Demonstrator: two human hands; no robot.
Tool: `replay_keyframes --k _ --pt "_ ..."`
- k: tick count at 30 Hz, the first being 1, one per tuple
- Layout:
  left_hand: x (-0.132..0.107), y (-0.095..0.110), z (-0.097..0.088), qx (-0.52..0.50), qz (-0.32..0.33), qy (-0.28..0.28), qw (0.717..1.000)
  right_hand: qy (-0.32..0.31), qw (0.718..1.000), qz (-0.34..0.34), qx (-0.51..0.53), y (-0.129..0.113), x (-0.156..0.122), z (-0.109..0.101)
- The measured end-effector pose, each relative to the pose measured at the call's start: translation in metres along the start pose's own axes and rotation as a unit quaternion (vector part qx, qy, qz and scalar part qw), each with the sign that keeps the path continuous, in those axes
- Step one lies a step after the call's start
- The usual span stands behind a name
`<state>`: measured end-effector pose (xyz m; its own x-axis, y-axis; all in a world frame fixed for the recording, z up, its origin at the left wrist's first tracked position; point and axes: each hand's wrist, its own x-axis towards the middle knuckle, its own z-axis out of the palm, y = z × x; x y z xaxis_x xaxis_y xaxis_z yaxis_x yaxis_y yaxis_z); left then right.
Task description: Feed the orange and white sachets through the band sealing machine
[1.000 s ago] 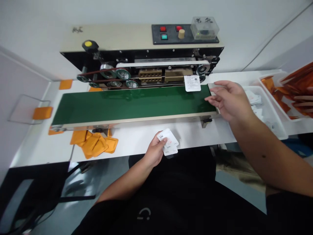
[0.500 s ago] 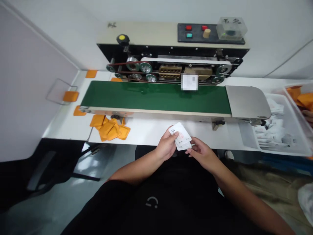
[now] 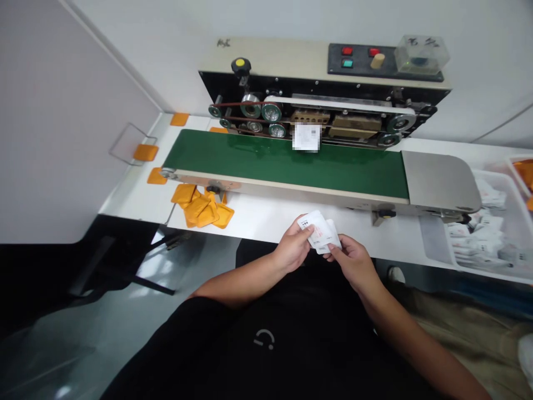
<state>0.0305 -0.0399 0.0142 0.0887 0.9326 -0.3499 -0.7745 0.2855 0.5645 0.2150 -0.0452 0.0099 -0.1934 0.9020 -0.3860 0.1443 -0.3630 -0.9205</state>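
Observation:
My left hand [image 3: 293,248] pinches a small white printed packet [image 3: 313,222] between thumb and fingers, in front of the machine's belt. A second white packet [image 3: 333,238] sticks out from behind it to the right. On that one my right hand [image 3: 352,256] has its thumb and fingertips closed at the lower right edge. The packets overlap, so how many there are I cannot tell. Beyond my hands, another white packet [image 3: 307,138], blurred in the picture, stands at the sealing machine's rollers above the green conveyor belt [image 3: 250,158].
The band sealing machine [image 3: 275,58] spans the white table [image 3: 266,214]. Several orange packets [image 3: 200,208] lie at its left. On the right stands a translucent bin [image 3: 435,239] of white packets, with orange ones in another bin behind. A black chair [image 3: 104,261] is lower left; another person's trousers [image 3: 458,322] show lower right.
The packet at the rollers has travelled left along the machine. My right hand has drawn the rear packet rightward from behind the front one. The camera view has shifted slightly.

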Motion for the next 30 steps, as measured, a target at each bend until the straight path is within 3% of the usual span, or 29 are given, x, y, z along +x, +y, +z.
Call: replay_keyframes --k 7,15,30 --pt "0.003 0.01 -0.004 -0.024 -0.004 0.001 1.0 0.06 0.998 0.021 0.013 -0.008 0.004 -0.02" --pt "0.009 0.016 -0.012 -0.025 -0.006 0.012 1.0 0.149 0.988 -0.005 0.051 -0.025 0.005 -0.046" --pt "0.007 0.019 -0.017 -0.008 -0.018 0.027 0.999 0.184 0.979 -0.025 0.082 -0.04 0.002 -0.054"
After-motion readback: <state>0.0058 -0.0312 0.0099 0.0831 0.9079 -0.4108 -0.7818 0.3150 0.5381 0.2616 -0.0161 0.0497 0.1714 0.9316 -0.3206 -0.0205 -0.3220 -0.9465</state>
